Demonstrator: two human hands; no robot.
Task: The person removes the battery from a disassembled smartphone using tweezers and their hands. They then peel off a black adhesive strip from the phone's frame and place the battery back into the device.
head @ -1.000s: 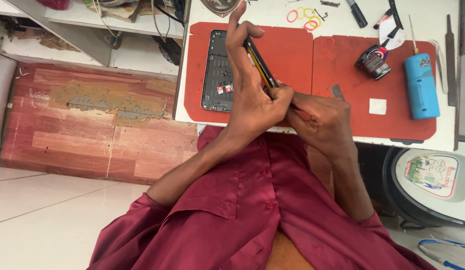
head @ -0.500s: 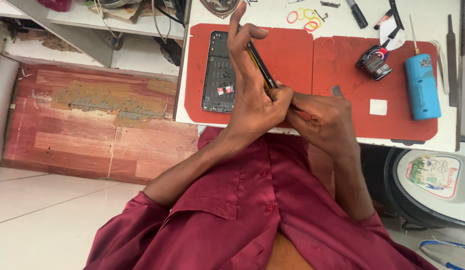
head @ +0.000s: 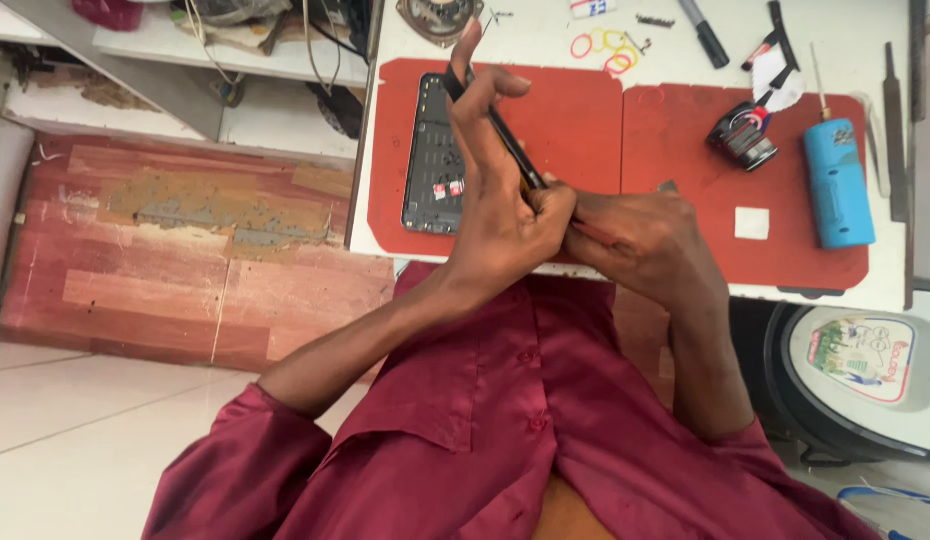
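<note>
My left hand [head: 500,205] grips a thin black phone panel [head: 505,140] edge-on, with the fingers stretched up along it, above the left red mat [head: 575,120]. My right hand [head: 640,245] presses against the panel's lower end and pinches a slim reddish tool [head: 595,232] at that end. An opened phone body [head: 433,150] with its dark insides showing lies flat on the mat, just left of my left hand.
On the right red mat [head: 685,150] lie a small black part with red wires [head: 742,135], a blue cylinder [head: 837,182] and a white square [head: 752,222]. Coloured rubber bands [head: 605,45], pens and a metal file [head: 895,130] lie along the white table's edges. A round tub [head: 865,365] stands below right.
Both hands stay together at the panel's lower end. The panel has turned slightly, so its yellow edge shows less.
</note>
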